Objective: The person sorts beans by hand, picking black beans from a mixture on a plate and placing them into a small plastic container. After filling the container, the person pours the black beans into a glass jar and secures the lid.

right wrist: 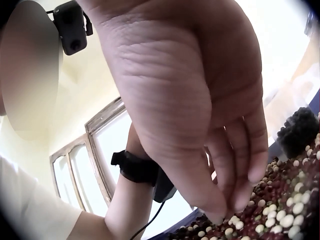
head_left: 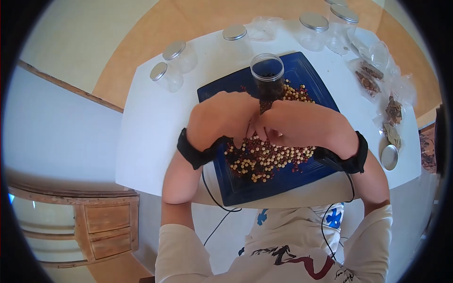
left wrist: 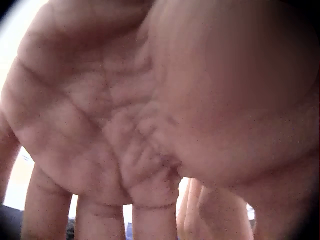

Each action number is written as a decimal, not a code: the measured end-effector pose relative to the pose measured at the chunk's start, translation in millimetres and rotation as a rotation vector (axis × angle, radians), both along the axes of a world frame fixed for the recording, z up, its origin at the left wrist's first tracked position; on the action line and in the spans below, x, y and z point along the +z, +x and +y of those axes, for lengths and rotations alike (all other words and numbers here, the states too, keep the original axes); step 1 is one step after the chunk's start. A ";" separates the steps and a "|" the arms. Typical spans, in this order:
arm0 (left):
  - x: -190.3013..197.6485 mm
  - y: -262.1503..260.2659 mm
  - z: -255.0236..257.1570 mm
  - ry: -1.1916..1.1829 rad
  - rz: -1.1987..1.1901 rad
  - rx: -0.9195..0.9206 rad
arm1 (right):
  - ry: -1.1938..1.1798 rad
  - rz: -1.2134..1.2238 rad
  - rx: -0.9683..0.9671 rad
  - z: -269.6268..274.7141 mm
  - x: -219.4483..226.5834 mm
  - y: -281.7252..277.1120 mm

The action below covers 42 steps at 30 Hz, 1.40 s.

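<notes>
Mixed beans (head_left: 264, 158), cream, red and dark, lie spread over a blue tray (head_left: 245, 187). My left hand (head_left: 224, 115) and right hand (head_left: 309, 123) are side by side above them, fingers pointing down and close together. In the left wrist view the left hand (left wrist: 105, 120) shows its palm with long, extended fingers, their tips out of frame. The right wrist view shows the right hand (right wrist: 185, 95) with fingers loosely extended and thumb near them, tips at the beans (right wrist: 285, 220); no object is visible between them. An uncapped clear jar (head_left: 267, 75) with dark contents stands just beyond the hands.
Lidded clear jars (head_left: 181, 56) stand along the white table's (head_left: 141, 141) far side. To the right lie plastic bags (head_left: 368, 80) with dried pieces, and a loose silver lid (head_left: 390, 157). Black cables (head_left: 219, 203) hang from both wrist straps near the table's front edge.
</notes>
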<state>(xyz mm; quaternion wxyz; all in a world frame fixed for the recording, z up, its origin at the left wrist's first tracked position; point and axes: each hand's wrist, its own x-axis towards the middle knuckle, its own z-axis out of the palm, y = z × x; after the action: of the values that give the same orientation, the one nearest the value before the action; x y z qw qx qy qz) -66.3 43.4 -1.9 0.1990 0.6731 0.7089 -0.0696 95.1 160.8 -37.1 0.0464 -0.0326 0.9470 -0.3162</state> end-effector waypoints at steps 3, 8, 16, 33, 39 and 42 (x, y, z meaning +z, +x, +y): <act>-22.7 -5.1 0.8 -0.002 0.065 -0.032 | -0.044 -0.003 -0.025 5.7 5.2 3.9; -27.2 -6.0 -2.9 0.066 -0.007 -0.030 | -0.158 0.150 -0.035 21.5 23.0 8.5; -32.6 0.3 1.6 0.047 0.148 -0.114 | -0.032 0.481 -0.198 37.3 39.0 15.7; 23.8 -26.3 17.7 0.712 -0.337 0.070 | 0.195 0.676 -0.568 54.4 7.0 -7.6; 9.0 -24.5 28.6 0.872 -0.265 0.112 | 0.140 0.646 -0.597 48.8 21.5 -3.4; 1.4 -27.2 32.5 0.937 -0.222 0.085 | 0.064 0.610 -0.557 38.5 32.9 0.8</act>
<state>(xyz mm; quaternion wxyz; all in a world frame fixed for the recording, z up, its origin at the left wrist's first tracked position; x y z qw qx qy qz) -93.5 75.8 -0.5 -0.0485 0.6643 0.6651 0.3377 95.8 199.2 -4.1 -0.3226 0.1342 0.8993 -0.2631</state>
